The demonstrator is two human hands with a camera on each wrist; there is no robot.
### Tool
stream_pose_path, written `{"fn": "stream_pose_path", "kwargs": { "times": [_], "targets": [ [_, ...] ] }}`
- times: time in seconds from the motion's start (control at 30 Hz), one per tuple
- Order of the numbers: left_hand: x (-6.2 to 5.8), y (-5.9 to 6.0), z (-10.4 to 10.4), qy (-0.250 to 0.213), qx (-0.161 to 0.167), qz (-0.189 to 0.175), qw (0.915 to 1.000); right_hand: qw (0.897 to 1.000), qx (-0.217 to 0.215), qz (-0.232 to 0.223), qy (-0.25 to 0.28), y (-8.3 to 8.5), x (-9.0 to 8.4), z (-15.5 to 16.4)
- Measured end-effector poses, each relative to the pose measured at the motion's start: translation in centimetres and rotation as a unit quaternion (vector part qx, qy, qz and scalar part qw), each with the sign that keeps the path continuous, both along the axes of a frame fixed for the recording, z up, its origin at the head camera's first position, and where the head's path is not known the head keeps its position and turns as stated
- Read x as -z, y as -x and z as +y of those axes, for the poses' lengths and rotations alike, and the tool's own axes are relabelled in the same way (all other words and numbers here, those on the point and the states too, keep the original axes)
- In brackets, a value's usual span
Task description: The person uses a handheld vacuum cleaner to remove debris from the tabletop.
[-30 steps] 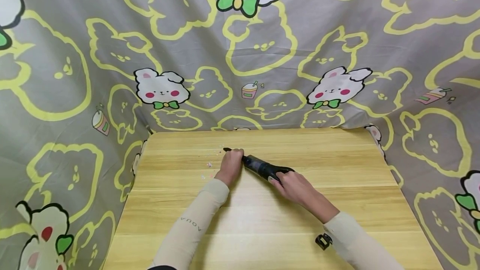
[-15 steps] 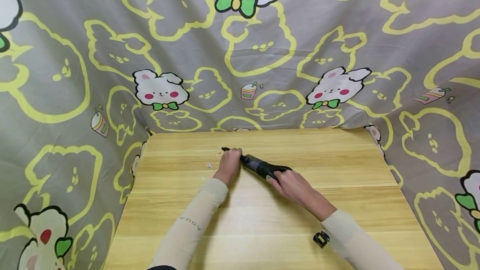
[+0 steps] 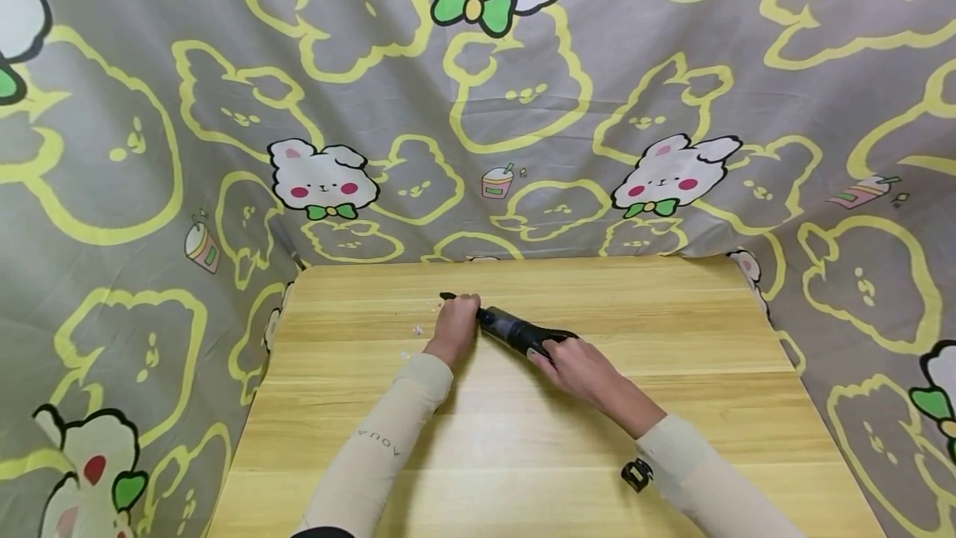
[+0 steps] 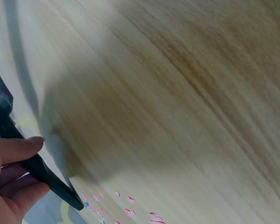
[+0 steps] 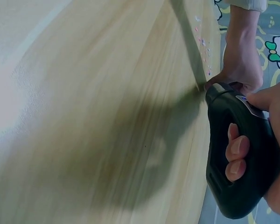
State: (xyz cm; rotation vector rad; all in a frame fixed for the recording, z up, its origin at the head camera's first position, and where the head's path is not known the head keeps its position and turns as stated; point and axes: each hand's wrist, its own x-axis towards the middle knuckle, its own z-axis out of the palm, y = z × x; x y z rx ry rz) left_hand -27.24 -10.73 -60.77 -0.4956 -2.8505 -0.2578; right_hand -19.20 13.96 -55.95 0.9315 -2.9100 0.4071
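A black handheld vacuum cleaner (image 3: 502, 325) with a clear dust cup slants over the wooden table. My right hand (image 3: 586, 368) grips its rear; in the right wrist view, the fingers curl through the loop handle (image 5: 238, 200) and the thumb lies on top. Farther forward, my left hand (image 3: 457, 324) holds the slim nozzle (image 4: 60, 190), thumb on one side and fingers on the other. Small pink and white paper scraps (image 4: 130, 213) lie at the nozzle's tip and just beyond. In the head view, these scraps (image 3: 418, 330) are scattered left of my left hand.
The wooden table (image 3: 597, 438) spans the area under both arms. Patterned grey cloth (image 3: 538, 123) hangs behind it and along both sides. A small black device (image 3: 637, 474) sits by the right sleeve cuff.
Both hands and the vacuum cleaner have shifted slightly left, the nozzle tip edging toward the scraps. Slightly fewer specks show around the tip. Both grips stay the same.
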Motion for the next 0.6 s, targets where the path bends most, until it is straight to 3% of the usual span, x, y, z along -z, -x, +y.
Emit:
{"fn": "stream_pose_path", "kwargs": {
  "times": [0.13,0.3,0.47,0.6],
  "targets": [
    [-0.1,-0.2,0.1,0.005,0.008,0.000,1.0000,0.999,0.018,-0.045,0.018,-0.3,-0.1,0.0],
    [0.0,-0.4,0.4,0.011,0.014,-0.002,0.9998,0.987,0.065,-0.130,0.071,-0.3,-0.1,0.5],
    [0.3,-0.7,0.7,0.018,0.013,-0.001,0.9998,0.979,0.076,-0.162,0.099,-0.3,0.3,1.0],
    [0.4,-0.9,0.8,0.033,0.013,0.009,0.9993,0.959,0.095,-0.226,0.142,-0.1,0.6,1.5]
  ]
}}
